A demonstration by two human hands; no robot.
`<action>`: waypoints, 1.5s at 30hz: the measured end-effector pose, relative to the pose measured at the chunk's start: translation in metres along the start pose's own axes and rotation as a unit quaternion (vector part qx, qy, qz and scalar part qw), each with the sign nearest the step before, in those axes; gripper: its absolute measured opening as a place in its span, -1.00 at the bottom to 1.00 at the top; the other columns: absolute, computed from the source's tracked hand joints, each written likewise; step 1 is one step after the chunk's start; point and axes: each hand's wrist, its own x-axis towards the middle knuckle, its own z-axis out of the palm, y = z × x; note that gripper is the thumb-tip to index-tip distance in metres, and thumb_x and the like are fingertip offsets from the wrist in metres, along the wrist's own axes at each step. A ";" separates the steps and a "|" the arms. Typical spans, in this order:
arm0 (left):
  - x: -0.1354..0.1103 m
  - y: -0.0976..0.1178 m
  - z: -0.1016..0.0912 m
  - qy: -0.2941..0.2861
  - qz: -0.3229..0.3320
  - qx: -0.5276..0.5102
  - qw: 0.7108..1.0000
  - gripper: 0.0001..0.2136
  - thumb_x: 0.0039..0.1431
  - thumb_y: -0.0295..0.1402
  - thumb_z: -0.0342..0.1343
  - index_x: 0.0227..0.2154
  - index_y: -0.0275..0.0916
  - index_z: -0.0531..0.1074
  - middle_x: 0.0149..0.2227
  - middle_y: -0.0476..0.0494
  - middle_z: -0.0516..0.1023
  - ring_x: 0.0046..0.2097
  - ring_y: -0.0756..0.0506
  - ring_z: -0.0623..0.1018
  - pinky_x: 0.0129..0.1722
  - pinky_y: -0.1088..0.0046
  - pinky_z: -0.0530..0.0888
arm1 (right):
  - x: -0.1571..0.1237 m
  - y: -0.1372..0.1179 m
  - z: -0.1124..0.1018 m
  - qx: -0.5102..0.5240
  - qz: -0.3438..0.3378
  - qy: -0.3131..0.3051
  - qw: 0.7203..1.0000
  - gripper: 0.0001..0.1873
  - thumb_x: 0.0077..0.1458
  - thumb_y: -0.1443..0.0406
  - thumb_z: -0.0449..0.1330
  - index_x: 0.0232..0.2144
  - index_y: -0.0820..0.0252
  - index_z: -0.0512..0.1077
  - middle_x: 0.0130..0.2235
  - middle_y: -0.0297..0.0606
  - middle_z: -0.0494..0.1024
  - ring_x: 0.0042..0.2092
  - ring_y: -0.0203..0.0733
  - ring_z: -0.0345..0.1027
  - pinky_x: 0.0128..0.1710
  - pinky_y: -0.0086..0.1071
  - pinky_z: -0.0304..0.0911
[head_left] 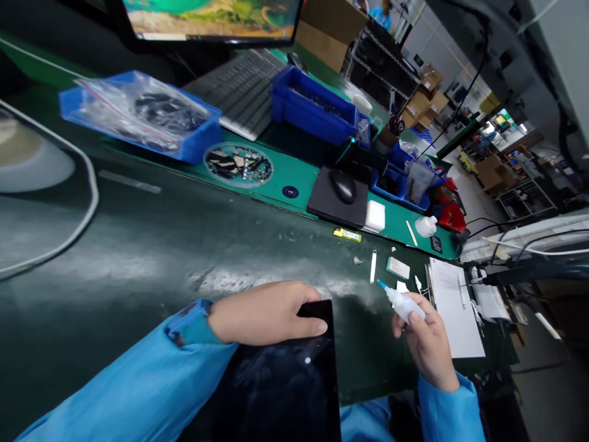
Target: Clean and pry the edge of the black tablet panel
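a: on the dark green mat (pixel 151 245), the right hand (pixel 427 347) is clamped round a blue-tipped squeeze bottle (pixel 404 304); the left hand (pixel 265 313) rests, fingers together, on a black glass panel (pixel 280 387).
b: risky? a squeeze too hard could drip liquid onto that glass.

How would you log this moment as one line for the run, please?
left hand: on black glass panel | right hand: holds white squeeze bottle

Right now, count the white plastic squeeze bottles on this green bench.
2. The blue-tipped white bottle is in the right hand; the other white bottle lies on the green mat. More may hide among the blue bins.
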 end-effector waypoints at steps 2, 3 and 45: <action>-0.001 0.002 0.000 0.000 -0.008 -0.004 1.000 -0.60 0.23 0.08 0.07 -0.31 -0.17 0.56 -0.32 -0.10 0.66 -0.29 -0.20 0.61 -0.38 0.39 0.32 | 0.003 0.004 -0.008 -0.004 0.004 0.059 0.998 -0.56 0.32 -0.09 0.23 -0.05 0.11 0.48 -0.48 -0.36 0.43 -0.47 -0.14 0.34 -0.42 -0.28 0.26; -0.001 0.002 0.000 -0.003 -0.012 -0.006 1.000 -0.59 0.23 0.09 0.06 -0.31 -0.17 0.55 -0.33 -0.10 0.65 -0.29 -0.20 0.60 -0.38 0.39 0.32 | 0.003 0.006 -0.015 -0.019 0.003 0.092 0.996 -0.54 0.30 -0.12 0.23 -0.08 0.12 0.47 -0.50 -0.37 0.41 -0.48 -0.15 0.32 -0.43 -0.29 0.25; 0.005 0.000 0.000 -0.036 -0.029 -0.043 0.998 -0.61 0.22 0.11 0.11 -0.37 -0.14 0.51 -0.42 -0.01 0.57 -0.43 -0.09 0.46 -0.45 0.44 0.27 | -0.020 0.009 -0.069 -0.343 -0.038 0.324 0.881 -0.43 0.19 -0.17 0.30 -0.20 0.23 0.64 -0.23 -0.08 0.69 -0.19 0.07 0.57 -0.17 -0.16 0.43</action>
